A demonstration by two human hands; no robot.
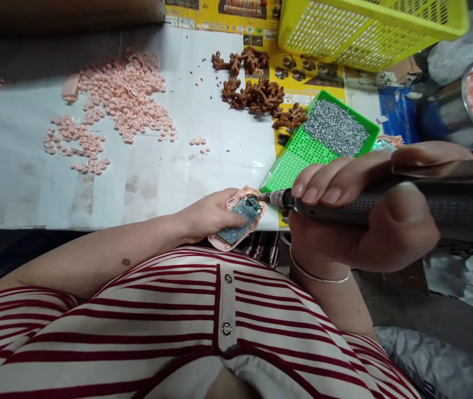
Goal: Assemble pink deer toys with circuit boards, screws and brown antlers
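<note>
My left hand (211, 215) grips a pink plastic shell (220, 243) at the table's front edge, the thumb lying over the grey-green board (236, 221) inside it. My right hand (356, 205) is wrapped round a dark electric screwdriver (344, 211), held nearly level and pointing left. The screwdriver's tip (264, 197) meets the upper right end of the shell, by a small green circuit part. Whether a screw sits under the tip is too small to tell. Just behind the shell and my right hand lies a green perforated tray (298, 158) with many silver screws (336, 127).
Many small pink parts (123, 94) lie on the white-covered table (157, 183), at the back left. Brown plastic pieces (257, 95) are heaped near the back middle. A yellow basket (344, 39) stands at the back right, and a metal container (448, 116) of pink pieces stands at the far right.
</note>
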